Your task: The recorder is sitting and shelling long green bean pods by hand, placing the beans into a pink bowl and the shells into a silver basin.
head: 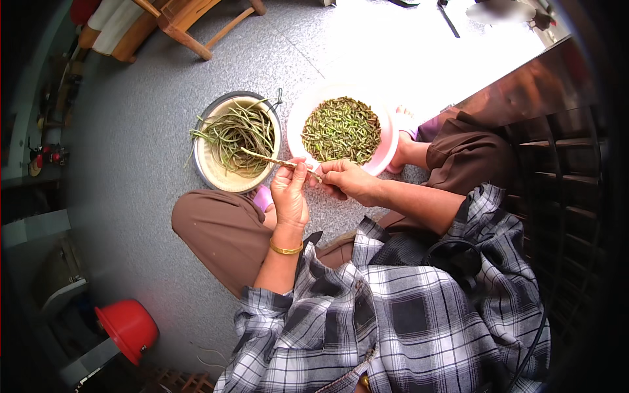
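My left hand point(291, 189) holds a long thin bean pod point(268, 158) between thumb and fingers. At the pod's near end, my right hand point(346, 182) pinches it with its fingertips. Beyond my left hand stands a cream basket with a dark rim point(209, 172), holding a tangle of long green beans point(245, 130). Right of it, beyond my right hand, a pale pink basin point(295, 132) holds many short cut bean pieces point(341, 130), green and brownish.
A wooden chair point(184, 29) stands at the upper left on the speckled floor point(147, 123). A red plastic basin point(130, 329) is at the lower left. Dark slatted furniture point(565, 167) lies close on my right. My knees flank the work.
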Tool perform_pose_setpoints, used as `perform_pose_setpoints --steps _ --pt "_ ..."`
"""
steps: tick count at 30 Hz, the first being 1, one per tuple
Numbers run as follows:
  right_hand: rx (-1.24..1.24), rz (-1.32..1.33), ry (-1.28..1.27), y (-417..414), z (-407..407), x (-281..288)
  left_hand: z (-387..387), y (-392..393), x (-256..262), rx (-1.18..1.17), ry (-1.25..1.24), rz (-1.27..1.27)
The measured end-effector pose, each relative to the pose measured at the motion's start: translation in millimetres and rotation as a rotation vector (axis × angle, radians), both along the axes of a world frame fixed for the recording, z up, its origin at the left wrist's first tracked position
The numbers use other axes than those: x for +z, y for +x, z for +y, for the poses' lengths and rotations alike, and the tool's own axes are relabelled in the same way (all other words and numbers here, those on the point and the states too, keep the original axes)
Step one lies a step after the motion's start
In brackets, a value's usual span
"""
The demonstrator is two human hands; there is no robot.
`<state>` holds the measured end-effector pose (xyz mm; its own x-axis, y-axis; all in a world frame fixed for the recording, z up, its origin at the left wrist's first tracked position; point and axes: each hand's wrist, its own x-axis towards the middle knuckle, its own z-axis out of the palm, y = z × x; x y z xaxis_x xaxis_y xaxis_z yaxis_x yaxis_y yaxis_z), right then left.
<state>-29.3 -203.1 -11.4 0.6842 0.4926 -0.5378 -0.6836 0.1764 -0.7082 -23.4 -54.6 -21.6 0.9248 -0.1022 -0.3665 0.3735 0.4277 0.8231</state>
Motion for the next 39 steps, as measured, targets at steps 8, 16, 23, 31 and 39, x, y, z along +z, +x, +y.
perform_pose_setpoints --steps 8,16,23,31,39 --pt "-0.06 0.143 0.267 -1 -1 2 2 3 3 -0.051 -0.138 0.072" --pt "-0.058 0.129 0.297 -3 2 3 6 4 -5 -0.082 -0.172 0.075" --pt "-0.043 0.073 0.214 -2 2 0 12 8 -5 0.076 -0.11 0.083" --pt "0.162 -0.038 -0.307 1 -2 -2 -8 -3 17 -0.262 1.02 -1.084" --pt "-0.142 -0.423 -0.395 16 -5 19 22 15 -18 0.306 -0.447 0.355"
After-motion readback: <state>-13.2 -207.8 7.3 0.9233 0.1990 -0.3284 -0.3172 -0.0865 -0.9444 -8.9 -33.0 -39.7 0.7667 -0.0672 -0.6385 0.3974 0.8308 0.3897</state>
